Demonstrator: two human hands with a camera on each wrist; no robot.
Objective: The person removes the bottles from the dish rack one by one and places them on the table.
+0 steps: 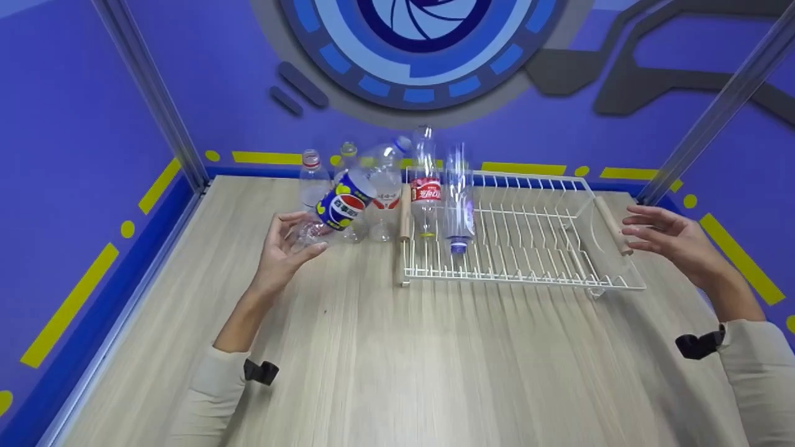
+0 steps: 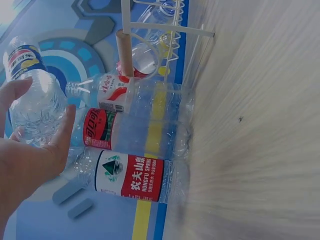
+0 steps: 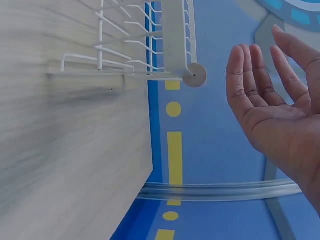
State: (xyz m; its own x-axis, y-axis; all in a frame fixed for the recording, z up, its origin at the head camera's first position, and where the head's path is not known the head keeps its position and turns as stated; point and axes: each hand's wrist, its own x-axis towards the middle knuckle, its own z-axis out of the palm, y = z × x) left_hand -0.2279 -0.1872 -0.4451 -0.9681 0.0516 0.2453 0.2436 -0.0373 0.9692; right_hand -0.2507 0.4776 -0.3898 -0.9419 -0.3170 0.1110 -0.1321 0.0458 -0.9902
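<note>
My left hand grips a clear plastic bottle with a blue Pepsi label near its base. The bottle is held tilted, its blue-capped neck up to the right. Behind it on the table stand a Nongfu Spring bottle, a bottle with a red-and-black cola label and a bottle with a red-and-white label. My right hand hovers by the right wooden handle of a white wire dish rack, fingers loosely spread, holding nothing.
In the rack's left part, a Coca-Cola bottle and an unlabelled clear bottle lean with their caps downward. The left wooden handle is close to the standing bottles. Blue panels and metal posts bound the wooden table.
</note>
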